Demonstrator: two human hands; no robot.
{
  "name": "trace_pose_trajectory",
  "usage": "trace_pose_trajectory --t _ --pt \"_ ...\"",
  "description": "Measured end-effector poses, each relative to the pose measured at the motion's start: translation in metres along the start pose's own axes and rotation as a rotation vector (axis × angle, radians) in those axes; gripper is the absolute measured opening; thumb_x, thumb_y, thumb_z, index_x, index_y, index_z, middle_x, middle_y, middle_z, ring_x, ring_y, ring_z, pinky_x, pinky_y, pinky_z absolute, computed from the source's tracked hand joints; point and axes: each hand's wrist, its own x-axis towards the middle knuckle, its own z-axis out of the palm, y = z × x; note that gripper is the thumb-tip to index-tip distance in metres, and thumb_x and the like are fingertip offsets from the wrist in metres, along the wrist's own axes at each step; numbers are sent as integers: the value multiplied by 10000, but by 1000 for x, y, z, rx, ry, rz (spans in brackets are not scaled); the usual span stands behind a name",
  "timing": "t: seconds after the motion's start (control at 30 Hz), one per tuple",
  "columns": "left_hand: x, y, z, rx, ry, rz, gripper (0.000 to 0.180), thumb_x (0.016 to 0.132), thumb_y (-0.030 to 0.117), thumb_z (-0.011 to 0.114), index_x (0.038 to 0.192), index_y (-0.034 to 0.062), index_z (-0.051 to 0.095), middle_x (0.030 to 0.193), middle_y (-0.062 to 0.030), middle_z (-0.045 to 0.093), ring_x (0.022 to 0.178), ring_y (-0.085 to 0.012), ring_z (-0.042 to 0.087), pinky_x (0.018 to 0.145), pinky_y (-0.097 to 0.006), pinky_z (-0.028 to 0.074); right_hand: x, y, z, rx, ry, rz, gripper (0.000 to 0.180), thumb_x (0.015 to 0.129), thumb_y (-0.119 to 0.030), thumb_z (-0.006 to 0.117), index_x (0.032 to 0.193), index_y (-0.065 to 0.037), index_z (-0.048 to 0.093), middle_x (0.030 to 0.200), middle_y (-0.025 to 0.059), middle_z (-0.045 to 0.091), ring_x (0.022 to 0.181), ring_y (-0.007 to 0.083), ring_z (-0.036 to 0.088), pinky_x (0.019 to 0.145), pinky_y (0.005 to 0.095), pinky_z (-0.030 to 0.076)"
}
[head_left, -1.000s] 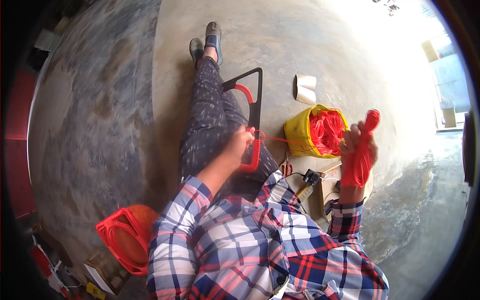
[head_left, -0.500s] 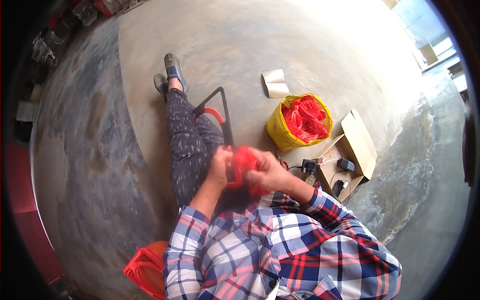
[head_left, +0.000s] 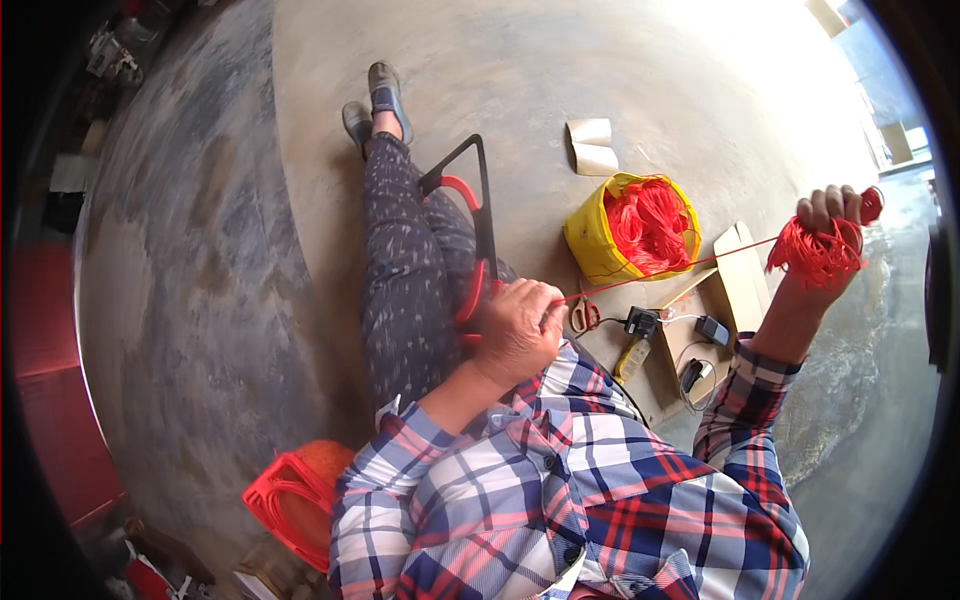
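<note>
A black angular frame [head_left: 485, 205] with red curved parts [head_left: 462, 192] stands over my lap. My left hand [head_left: 522, 325] is closed at its near end, pinching red cord beside a red part of it. Out to the far right, raised, my right hand [head_left: 828, 215] is wrapped round a bundle of red cord [head_left: 815, 255] with loops hanging out of it. A single strand [head_left: 690, 267] runs taut between my two hands. The left fingertips are partly hidden, so how the cord meets the frame cannot be seen.
A yellow bucket [head_left: 590, 235] full of red cord stands ahead right. Nearby lie red-handled scissors [head_left: 582, 316], a black plug adapter [head_left: 640, 321] and an open cardboard box [head_left: 722, 295] with chargers. A curled sheet [head_left: 592, 146] rests beyond; a red plastic item [head_left: 290, 500] is at my left.
My right hand has swung far out to the right with the cord bundle, drawing the strand straight. My left hand stays by the frame. The whole view has shifted somewhat.
</note>
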Motion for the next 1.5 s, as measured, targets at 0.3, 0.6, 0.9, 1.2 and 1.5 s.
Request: trace_pose_trajectory --t 0.3,0.6,0.9,1.2,1.5 --pt "-17 -122 -31 -116 170 -718 104 894 96 625 812 51 579 605 36 528 443 -27 426 362 -225 342 -118 176 34 -1025 -948 412 309 672 35 607 948 -85 676 906 112 574 873 308 602 747 383 496" --pt "-16 -80 -22 103 219 -544 162 881 141 642 820 13 565 694 -142 634 616 -211 631 588 -356 493 -145 242 52 -803 -667 714 285 762 -56 649 1036 -15 582 920 165 649 834 332 640 737 350 516" --pt "35 -11 -46 -1107 207 -839 71 856 102 589 859 32 583 716 -22 601 566 -81 513 512 -249 412 -130 205 59 -557 -557 404 354 833 -136 684 1143 -19 559 1054 102 630 913 218 622 846 360 499" --pt "-5 -105 -6 -454 107 -767 118 849 126 608 921 33 603 805 -13 586 662 -70 529 609 -205 447 -45 74 -26 199 48 323 227 1024 -247 413 871 -96 486 640 -44 370 546 70 344 528 232 351" --pt "-3 -93 2 -866 88 -966 320 839 146 532 1129 10 547 991 -70 610 887 -151 590 834 -285 461 -152 220 13 -306 -278 973 199 897 -148 563 1071 -58 595 714 -60 489 578 49 448 522 208 359"
